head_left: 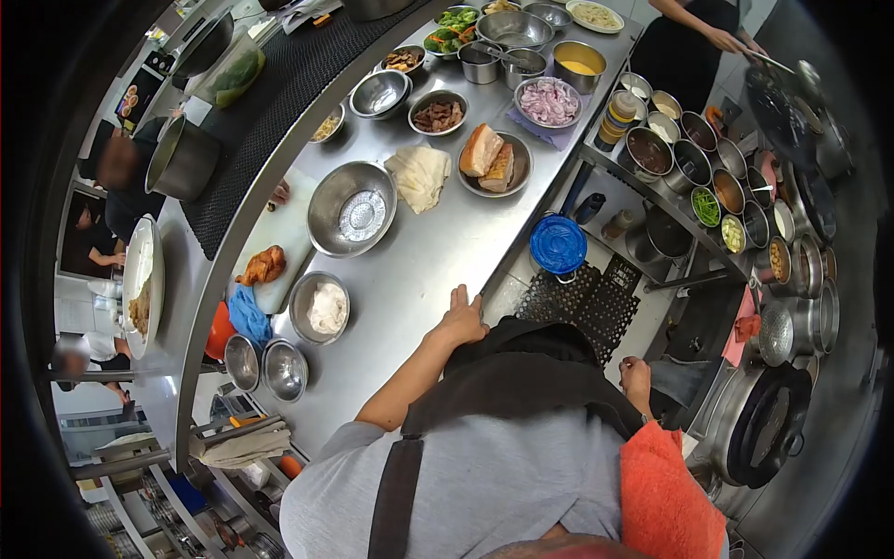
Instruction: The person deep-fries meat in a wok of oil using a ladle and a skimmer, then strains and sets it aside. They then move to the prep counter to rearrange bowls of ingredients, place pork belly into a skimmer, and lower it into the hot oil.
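My left hand (459,319) lies on the edge of the steel counter (410,270), fingers spread and holding nothing. My right hand (636,380) hangs at my side with its fingers curled in, and nothing shows in it. Across the counter from my left hand are a bowl of white paste (327,308) and a large steel bowl (321,210). Farther along sit a folded pale cloth (418,177) and a bowl with two blocks of roasted meat (497,163). A piece of browned chicken (262,265) rests on a white cutting board (279,228).
Bowls of sliced onion (548,101), dark meat strips (438,115) and yellow liquid (579,61) crowd the far end. A blue-lidded bucket (558,246) stands beside the counter. To the right are sauce pots (650,151) and a wok (768,424). A co-worker's hand (724,39) holds a utensil.
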Available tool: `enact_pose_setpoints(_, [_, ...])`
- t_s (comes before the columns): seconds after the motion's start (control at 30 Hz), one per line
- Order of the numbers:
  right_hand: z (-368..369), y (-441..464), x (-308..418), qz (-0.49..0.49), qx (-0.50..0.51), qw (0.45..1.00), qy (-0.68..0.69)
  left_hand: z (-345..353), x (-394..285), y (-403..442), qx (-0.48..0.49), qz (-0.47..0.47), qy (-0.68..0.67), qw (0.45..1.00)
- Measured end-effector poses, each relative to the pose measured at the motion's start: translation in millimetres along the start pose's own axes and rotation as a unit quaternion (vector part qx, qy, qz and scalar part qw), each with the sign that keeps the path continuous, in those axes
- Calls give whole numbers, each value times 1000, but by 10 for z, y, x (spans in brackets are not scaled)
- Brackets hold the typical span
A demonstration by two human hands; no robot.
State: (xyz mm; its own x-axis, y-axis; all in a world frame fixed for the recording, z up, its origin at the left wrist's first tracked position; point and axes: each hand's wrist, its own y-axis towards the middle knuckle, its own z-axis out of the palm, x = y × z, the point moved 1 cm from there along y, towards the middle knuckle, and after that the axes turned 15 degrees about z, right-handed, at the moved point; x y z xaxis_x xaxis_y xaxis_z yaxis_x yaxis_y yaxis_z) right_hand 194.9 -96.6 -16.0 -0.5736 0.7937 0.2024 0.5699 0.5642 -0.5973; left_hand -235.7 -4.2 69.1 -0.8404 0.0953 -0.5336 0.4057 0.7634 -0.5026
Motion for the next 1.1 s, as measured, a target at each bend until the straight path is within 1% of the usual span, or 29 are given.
enact_pose_setpoints(0.2, [19, 84, 41, -36, -3, 999, -20, -10, 14, 0, -7, -4, -23, 1000])
enact_pose_setpoints(0.27, [15, 73, 71, -34, -1, 999, -16, -11, 25, 11, 10, -1, -7, 1000])
enact_pose_setpoints(0.47, [-90, -12, 200, -54, 8, 998, -31, 51, 78, 55, 2, -7, -13, 1000])
enact_pose_setpoints(0.53, [-130, -96, 263, -97, -28, 994, -28, 62, 85, 58, -1, -8, -18, 1000])
enact_pose_setpoints(0.6, [-211, -195, 360, -99, -22, 994, -40, 56, 86, 52, -3, -8, -20, 1000])
enact_pose_setpoints(0.7, [-218, -164, 356, -101, -15, 995, -21, 57, 66, 34, -5, -9, -20, 1000])
enact_pose_setpoints(0.77, [-223, -129, 369, -105, -13, 994, -36, 60, 58, 16, -32, 3, -1, 999])
enact_pose_setpoints(0.9, [-248, -152, 424, -120, -21, 992, -34, 71, 74, 16, -38, 4, -23, 999])
enact_pose_setpoints(0.97, [-304, -257, 503, -128, -31, 991, -35, 74, 69, 29, -24, -1, -6, 1000])
enact_pose_setpoints(1.1, [-292, -282, 504, -121, -25, 992, -25, 17, 32, 18, -4, -18, -31, 999])
